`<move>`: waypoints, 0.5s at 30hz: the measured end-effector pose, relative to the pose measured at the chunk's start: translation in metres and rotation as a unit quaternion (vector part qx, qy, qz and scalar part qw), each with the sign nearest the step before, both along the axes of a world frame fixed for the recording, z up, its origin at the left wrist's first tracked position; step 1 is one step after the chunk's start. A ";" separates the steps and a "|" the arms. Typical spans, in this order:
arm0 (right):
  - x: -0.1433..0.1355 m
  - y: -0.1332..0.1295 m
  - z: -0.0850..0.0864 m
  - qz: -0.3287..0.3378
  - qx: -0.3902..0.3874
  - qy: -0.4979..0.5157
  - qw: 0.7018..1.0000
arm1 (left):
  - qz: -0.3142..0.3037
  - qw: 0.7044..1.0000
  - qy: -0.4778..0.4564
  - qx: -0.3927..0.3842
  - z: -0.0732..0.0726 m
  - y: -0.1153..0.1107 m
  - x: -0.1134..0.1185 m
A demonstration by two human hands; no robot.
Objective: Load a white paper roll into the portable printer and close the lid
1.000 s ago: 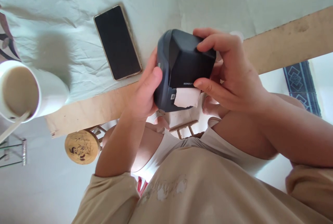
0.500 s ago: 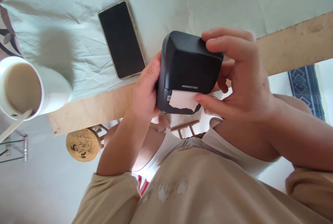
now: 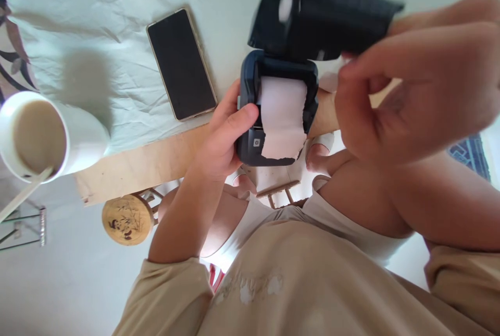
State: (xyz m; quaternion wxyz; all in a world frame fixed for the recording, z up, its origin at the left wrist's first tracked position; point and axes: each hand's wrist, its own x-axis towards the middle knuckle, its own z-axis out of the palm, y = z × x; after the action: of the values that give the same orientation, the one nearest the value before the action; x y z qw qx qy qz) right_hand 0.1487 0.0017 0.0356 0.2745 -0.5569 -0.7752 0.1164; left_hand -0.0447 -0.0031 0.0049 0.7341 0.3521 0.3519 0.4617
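Observation:
My left hand point(image 3: 223, 140) is wrapped round the side of a small black label printer point(image 3: 248, 154), its thumb over the near edge. Inside the printer's exposed bay lies a roll of white paper point(image 3: 283, 112), its torn end hanging over the front. Blurred by motion, my right hand point(image 3: 420, 83) pinches the right end of the printer's black cover point(image 3: 332, 21). The cover is raised above the body, towards the far side; whether the two are still joined I cannot tell.
A dark-screened phone point(image 3: 182, 65) lies on the pale cloth point(image 3: 128, 2), left of the printer. At the left stands a white mug point(image 3: 84, 133) of light-brown drink with a spoon handle point(image 3: 25, 195). Below the wooden table edge point(image 3: 144, 161) is a round stool point(image 3: 128, 220).
The cover has come up off the printer with my right hand, which moved up and right. The paper roll now shows. My left hand's thumb has shifted onto the printer's inner edge.

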 end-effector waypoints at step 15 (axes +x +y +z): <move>-0.012 -0.004 0.007 0.057 0.035 -0.184 0.981 | 0.004 0.999 0.052 -0.002 0.001 -0.002 0.000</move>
State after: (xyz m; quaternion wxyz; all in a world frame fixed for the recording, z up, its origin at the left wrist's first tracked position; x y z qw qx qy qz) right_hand 0.1365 -0.0024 0.0428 0.1395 -0.5137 -0.8466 -0.0002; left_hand -0.0445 -0.0048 0.0060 0.7137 0.3730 0.3919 0.4448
